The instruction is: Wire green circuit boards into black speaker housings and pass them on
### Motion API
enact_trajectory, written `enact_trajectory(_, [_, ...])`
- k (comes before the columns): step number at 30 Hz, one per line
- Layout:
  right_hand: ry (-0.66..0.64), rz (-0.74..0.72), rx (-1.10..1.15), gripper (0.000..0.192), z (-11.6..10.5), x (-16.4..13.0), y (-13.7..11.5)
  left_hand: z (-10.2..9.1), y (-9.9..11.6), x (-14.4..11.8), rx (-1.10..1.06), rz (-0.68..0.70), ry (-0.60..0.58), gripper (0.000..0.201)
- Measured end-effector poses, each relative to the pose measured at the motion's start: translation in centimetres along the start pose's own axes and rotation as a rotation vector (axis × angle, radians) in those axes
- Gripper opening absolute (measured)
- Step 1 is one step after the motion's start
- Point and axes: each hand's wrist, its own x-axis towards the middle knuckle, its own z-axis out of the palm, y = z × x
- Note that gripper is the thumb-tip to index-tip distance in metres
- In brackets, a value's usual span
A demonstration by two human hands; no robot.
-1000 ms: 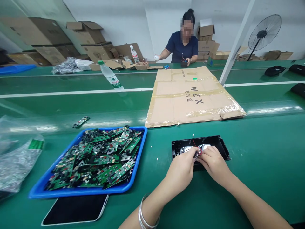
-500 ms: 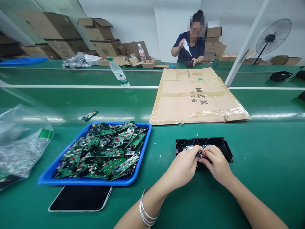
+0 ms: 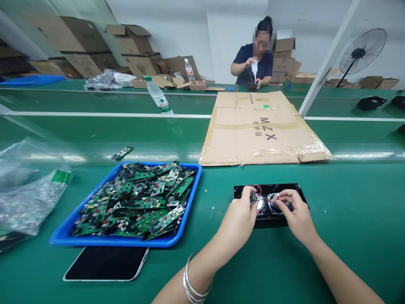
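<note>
We pinch a small green circuit board (image 3: 253,197) in our left hand (image 3: 238,219) over the black plastic speaker housing (image 3: 299,193) on the near counter, while our right hand (image 3: 295,213) presses the housing down, steadying it.

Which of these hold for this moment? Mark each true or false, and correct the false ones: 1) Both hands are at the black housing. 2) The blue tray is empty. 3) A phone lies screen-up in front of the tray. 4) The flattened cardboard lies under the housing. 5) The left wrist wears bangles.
1) True. The left hand pinches a small circuit board over the black housing, and the right hand rests on it.
2) False. The blue tray is heaped with green circuit boards.
3) True. The phone lies flat, its dark screen up.
4) False. The flattened cardboard lies farther off, apart from the housing.
5) True. Silver bangles ring the left wrist.
</note>
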Motion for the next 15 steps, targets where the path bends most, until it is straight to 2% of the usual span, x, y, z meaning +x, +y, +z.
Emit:
enact_trajectory(4, [-0.112,-0.242,-0.097,0.013,0.1,0.0,-0.6,0.4,-0.2,0.2,-0.074,0.007,-0.014,0.033])
enact_trajectory(6, [-0.111,-0.337,-0.172,0.014,0.4,0.1,-1.0,0.7,-0.3,0.2,-0.121,0.037,-0.05,0.032])
enact_trajectory(9, [-0.059,-0.378,-0.24,0.015,0.7,0.1,-1.2,1.0,-0.5,0.2,-0.15,0.056,-0.101,0.03])
enact_trajectory(15, [-0.064,-0.416,-0.232,0.012,0.6,0.0,-0.9,1.0,-0.5,0.2,-0.175,0.042,-0.139,0.03])
